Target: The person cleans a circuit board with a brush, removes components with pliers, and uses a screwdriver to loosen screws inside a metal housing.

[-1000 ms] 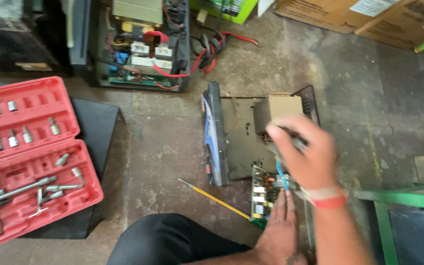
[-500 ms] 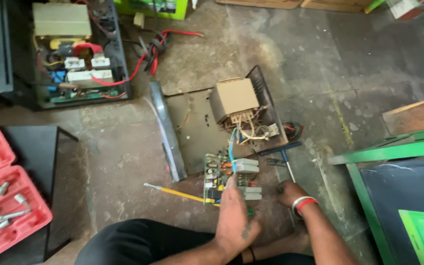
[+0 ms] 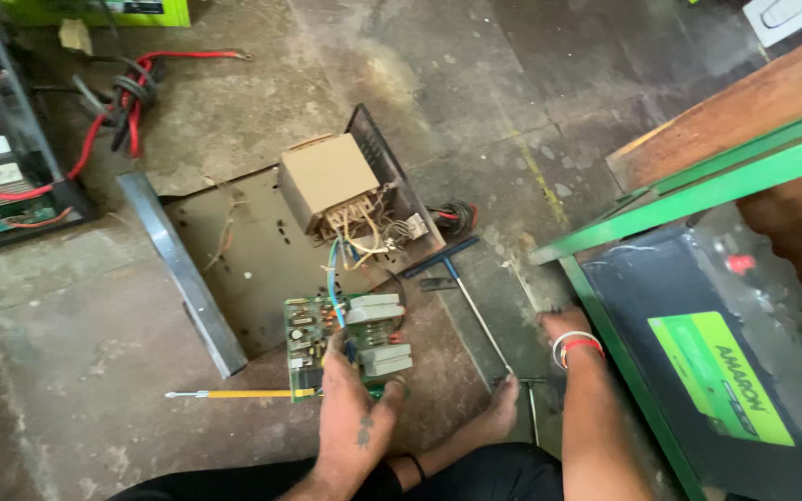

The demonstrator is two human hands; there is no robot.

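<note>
Left hand (image 3: 353, 408) is clamped on the near edge of the green circuit board (image 3: 327, 341), which lies on the floor just over a yellow-handled screwdriver (image 3: 234, 393). Right hand (image 3: 563, 327) is planted on the floor well right of the board, grip impossible to tell. Beyond, wires run up to the boxy transformer (image 3: 327, 181).

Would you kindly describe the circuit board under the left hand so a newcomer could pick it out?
Start at the open metal chassis on the concrete floor, with its boxy tan transformer. At the chassis's near edge lies the green circuit board, under the left hand. Unlike its neighbours, it carries pale grey blocks and a blue wire.
</note>
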